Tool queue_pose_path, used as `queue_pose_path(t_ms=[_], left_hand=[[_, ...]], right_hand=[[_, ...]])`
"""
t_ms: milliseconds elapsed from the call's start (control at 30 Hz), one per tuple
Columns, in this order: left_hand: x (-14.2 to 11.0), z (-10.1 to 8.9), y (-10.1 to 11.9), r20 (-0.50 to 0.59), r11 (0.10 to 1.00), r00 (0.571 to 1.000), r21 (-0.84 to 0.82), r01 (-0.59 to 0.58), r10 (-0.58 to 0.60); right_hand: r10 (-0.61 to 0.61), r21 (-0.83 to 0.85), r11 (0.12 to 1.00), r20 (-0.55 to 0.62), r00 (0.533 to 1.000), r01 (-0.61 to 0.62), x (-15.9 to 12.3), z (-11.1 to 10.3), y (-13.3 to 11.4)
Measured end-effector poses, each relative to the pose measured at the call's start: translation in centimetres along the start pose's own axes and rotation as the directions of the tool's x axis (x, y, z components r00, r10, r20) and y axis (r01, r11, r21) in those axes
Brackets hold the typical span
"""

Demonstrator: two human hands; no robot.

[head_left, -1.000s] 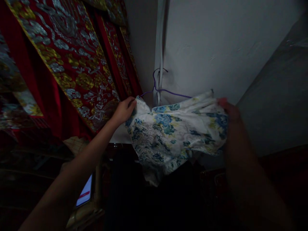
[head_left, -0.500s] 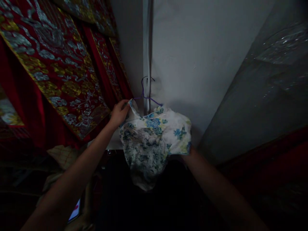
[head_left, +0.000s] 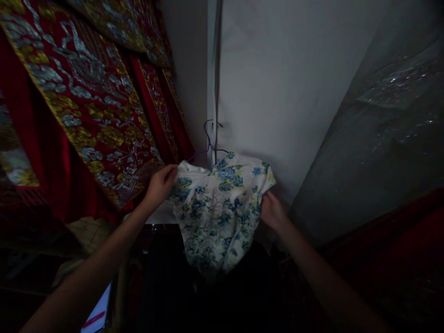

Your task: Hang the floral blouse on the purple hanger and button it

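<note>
A white short-sleeved top [head_left: 222, 208] with blue and green flowers hangs on a thin purple hanger [head_left: 209, 138]. The hanger's hook is at a narrow upright strip [head_left: 212, 83] on the wall. My left hand [head_left: 160, 187] pinches the top at its left shoulder, fingers closed on the fabric. At the other side, my right hand [head_left: 273, 210] grips the cloth just under the right sleeve, and its fingertips are partly hidden by the garment. The lower part of the top fades into shadow.
Red hangings [head_left: 93, 101] embroidered in gold and silver fill the left. A pale wall [head_left: 284, 69] stands behind the top, and a grey sheet with shiny patches [head_left: 388, 120] covers the right. A lit phone-like screen [head_left: 98, 312] shows at lower left.
The top's left shoulder now covers more of the hanger, and its front is spread flatter. My left hand moved slightly down and left; my right hand came into view from behind the sleeve.
</note>
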State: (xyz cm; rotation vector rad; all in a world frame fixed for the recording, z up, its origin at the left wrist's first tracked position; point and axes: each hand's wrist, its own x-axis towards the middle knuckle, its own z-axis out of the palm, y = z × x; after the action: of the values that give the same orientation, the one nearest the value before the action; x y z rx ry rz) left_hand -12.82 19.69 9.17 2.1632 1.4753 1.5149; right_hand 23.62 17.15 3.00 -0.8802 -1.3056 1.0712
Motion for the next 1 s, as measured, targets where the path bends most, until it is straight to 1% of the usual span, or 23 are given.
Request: queue_pose_path(t_ms=[67, 100, 167, 267, 333, 400, 433, 467, 500, 533, 567, 600, 633, 667, 700, 733, 767, 800, 833, 867, 900, 933, 1000], left_hand=[[-0.2, 0.0, 0.0, 0.002, 1.0, 1.0, 0.014, 0.002, -0.002], [-0.1, 0.0, 0.1, 0.009, 1.0, 1.0, 0.015, 0.006, -0.006], [0.4, -0.2, 0.5, 0.019, 1.0, 1.0, 0.008, 0.018, -0.018], [1.5, -0.8, 1.5, -0.011, 1.0, 1.0, -0.01, 0.019, -0.019], [2.1, -1.2, 2.2, -0.035, 1.0, 0.999, -0.017, 0.002, -0.002], [2.5, -1.6, 2.7, -0.039, 1.0, 0.999, -0.018, -0.01, 0.01], [2.7, -1.7, 2.8, -0.045, 1.0, 0.999, -0.008, -0.01, 0.01], [2.7, -1.8, 2.8, -0.06, 1.0, 0.998, 0.007, -0.012, 0.012], [2.6, -1.9, 2.8, -0.08, 1.0, 0.997, 0.018, -0.017, 0.018], [2.4, -2.0, 2.8, -0.103, 1.0, 0.994, 0.019, -0.024, 0.026], [2.0, -2.1, 2.9, -0.122, 0.999, 0.992, 0.008, -0.035, 0.036], [1.5, -2.0, 3.0, -0.133, 0.999, 0.99, -0.015, -0.049, 0.046], [0.9, -1.9, 3.3, -0.139, 0.997, 0.989, -0.051, -0.057, 0.049], [0.3, -1.7, 3.7, -0.139, 0.994, 0.989, -0.097, -0.055, 0.041], [-0.2, -1.3, 4.2, -0.136, 0.988, 0.99, -0.152, -0.041, 0.02], [-0.7, -0.9, 4.9, -0.131, 0.976, 0.991, -0.218, -0.014, -0.015], [-1.0, -0.4, 5.7, -0.114, 0.954, 0.991, -0.3, 0.027, -0.064], [-1.2, 0.2, 6.5, -0.083, 0.915, 0.989, -0.395, 0.078, -0.12], [-1.4, 0.8, 7.4, -0.03, 0.859, 0.985, -0.494, 0.132, -0.169], [-1.5, 1.5, 8.4, 0.039, 0.788, 0.978, -0.587, 0.187, -0.203], [-1.6, 2.0, 9.3, 0.115, 0.706, 0.968, -0.666, 0.241, -0.223], [-1.7, 2.6, 10.2, 0.191, 0.622, 0.955, -0.726, 0.292, -0.226], [-2.3, 3.5, 11.7, 0.302, 0.48, 0.927, -0.794, 0.373, -0.221]], right_hand=[[0.058, 0.046, 0.997, -0.01, 0.998, -0.058, 1.0, -2.1, -0.6], [0.075, 0.064, 0.995, -0.03, 0.997, -0.073, 1.6, -2.7, -1.0], [0.046, 0.094, 0.995, -0.104, 0.994, -0.036, 2.9, -3.1, -2.2], [-0.054, 0.161, 0.983, -0.204, 0.977, 0.088, 4.7, -1.6, -4.7], [-0.095, 0.172, 0.976, -0.203, 0.975, 0.131, 5.2, 0.1, -6.5], [-0.116, 0.149, 0.979, -0.132, 0.984, 0.135, 4.7, 1.7, -8.2], [-0.121, 0.134, 0.982, -0.073, 0.99, 0.13, 4.1, 2.4, -9.0], [-0.116, 0.112, 0.987, 0.015, 0.993, 0.113, 3.3, 2.8, -9.6], [-0.09, 0.075, 0.994, 0.152, 0.984, 0.079, 2.4, 3.1, -10.2], [-0.034, 0.015, 0.999, 0.342, 0.939, 0.031, 1.4, 3.2, -10.7], [0.051, -0.071, 0.997, 0.548, 0.835, -0.014, 0.4, 3.2, -11.0], [0.149, -0.168, 0.985, 0.722, 0.676, -0.038, -0.5, 3.1, -11.2], [0.236, -0.255, 0.966, 0.826, 0.512, -0.034, -1.3, 3.1, -11.3], [0.293, -0.317, 0.948, 0.867, 0.403, -0.006, -1.8, 3.2, -11.2], [0.31, -0.354, 0.934, 0.865, 0.394, 0.044, -2.2, 3.5, -10.8], [0.289, -0.383, 0.917, 0.832, 0.473, 0.114, -2.5, 4.0, -10.3], [0.227, -0.414, 0.888, 0.772, 0.594, 0.2, -2.6, 4.6, -9.5], [0.132, -0.455, 0.841, 0.697, 0.705, 0.292, -2.7, 5.5, -8.7], [0.019, -0.503, 0.777, 0.622, 0.783, 0.38, -2.7, 6.5, -7.8], [-0.093, -0.555, 0.698, 0.557, 0.825, 0.453, -2.9, 7.6, -6.8], [-0.195, -0.606, 0.612, 0.508, 0.839, 0.509, -3.0, 8.6, -5.9], [-0.278, -0.654, 0.525, 0.472, 0.836, 0.544, -3.2, 9.5, -5.0], [-0.403, -0.735, 0.378, 0.417, 0.815, 0.563, -3.8, 10.8, -3.5]])
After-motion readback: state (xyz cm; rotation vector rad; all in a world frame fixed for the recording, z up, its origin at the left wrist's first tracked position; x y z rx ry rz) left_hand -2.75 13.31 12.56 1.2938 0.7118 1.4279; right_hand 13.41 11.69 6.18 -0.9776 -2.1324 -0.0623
